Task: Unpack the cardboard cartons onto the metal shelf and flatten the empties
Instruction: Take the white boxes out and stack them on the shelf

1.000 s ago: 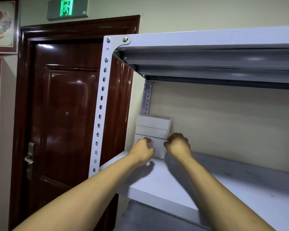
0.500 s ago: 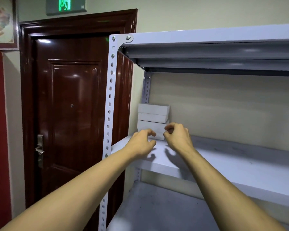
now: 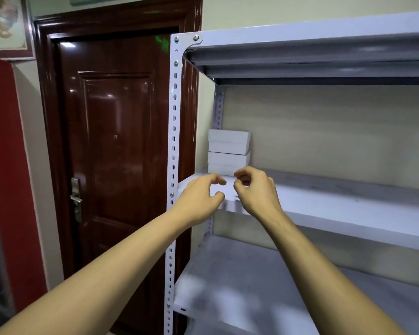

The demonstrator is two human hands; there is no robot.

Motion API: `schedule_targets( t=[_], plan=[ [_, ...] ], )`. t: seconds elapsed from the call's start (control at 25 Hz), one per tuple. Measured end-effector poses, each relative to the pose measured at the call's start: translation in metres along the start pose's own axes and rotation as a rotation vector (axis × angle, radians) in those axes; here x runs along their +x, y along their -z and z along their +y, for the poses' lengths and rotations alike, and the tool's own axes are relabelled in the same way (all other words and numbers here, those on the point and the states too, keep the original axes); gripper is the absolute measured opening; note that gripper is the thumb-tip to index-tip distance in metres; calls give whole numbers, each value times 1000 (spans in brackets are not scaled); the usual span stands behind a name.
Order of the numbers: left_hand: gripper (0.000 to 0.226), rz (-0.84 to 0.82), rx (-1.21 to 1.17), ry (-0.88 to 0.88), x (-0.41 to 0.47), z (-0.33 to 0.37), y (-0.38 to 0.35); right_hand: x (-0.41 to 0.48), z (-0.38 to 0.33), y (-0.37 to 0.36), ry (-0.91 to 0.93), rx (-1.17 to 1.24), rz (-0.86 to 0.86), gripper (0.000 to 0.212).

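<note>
A stack of small white boxes (image 3: 228, 151) stands in the back left corner of the middle board of the grey metal shelf (image 3: 336, 204). My left hand (image 3: 200, 199) hovers over the front edge of that board, fingers loosely curled, holding nothing. My right hand (image 3: 254, 189) is beside it, a little closer to the stack, fingers also loosely curled and empty. Both hands are apart from the boxes. No cardboard carton is in view.
The shelf's perforated front post (image 3: 173, 141) rises at the left. A lower board (image 3: 251, 286) lies below and an upper board (image 3: 324, 37) above. A dark red door (image 3: 116, 141) stands left of the shelf, and a beige wall behind.
Both hands have let go of the white box stack and drawn back toward the board's front edge. The view has tilted down, showing more of the lower board.
</note>
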State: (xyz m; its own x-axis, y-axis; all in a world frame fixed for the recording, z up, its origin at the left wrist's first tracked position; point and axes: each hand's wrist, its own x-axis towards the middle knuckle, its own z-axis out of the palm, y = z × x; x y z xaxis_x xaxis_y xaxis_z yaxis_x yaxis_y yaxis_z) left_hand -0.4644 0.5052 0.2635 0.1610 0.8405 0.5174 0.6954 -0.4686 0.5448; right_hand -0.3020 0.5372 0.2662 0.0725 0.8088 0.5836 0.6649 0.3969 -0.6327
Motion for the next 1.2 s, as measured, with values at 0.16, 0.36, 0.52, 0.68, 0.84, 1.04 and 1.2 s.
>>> schedule_targets(
  t=[0.16, 0.36, 0.52, 0.68, 0.84, 1.04, 1.2],
  plan=[
    [37, 36, 3, 6, -32, -5, 11, -25, -8, -8, 44, 60, 10, 24],
    [35, 74, 24, 35, -68, -16, 18, -54, -21, -20, 98, 146, 8, 20],
    [35, 82, 50, 71, -93, -31, 22, -73, -26, -39, 126, 188, -54, 19],
    [35, 101, 61, 147, -117, -53, 30, -89, -24, -62, 134, 216, -122, 21],
    [33, 140, 77, 245, -147, -76, 36, -110, -19, -90, 116, 264, -214, 21],
    [31, 164, 106, 374, -192, -104, 30, -137, -12, -137, 64, 336, -361, 21],
    [31, 201, 113, 499, -228, -130, 23, -159, -6, -179, 74, 374, -481, 20]
  ],
)
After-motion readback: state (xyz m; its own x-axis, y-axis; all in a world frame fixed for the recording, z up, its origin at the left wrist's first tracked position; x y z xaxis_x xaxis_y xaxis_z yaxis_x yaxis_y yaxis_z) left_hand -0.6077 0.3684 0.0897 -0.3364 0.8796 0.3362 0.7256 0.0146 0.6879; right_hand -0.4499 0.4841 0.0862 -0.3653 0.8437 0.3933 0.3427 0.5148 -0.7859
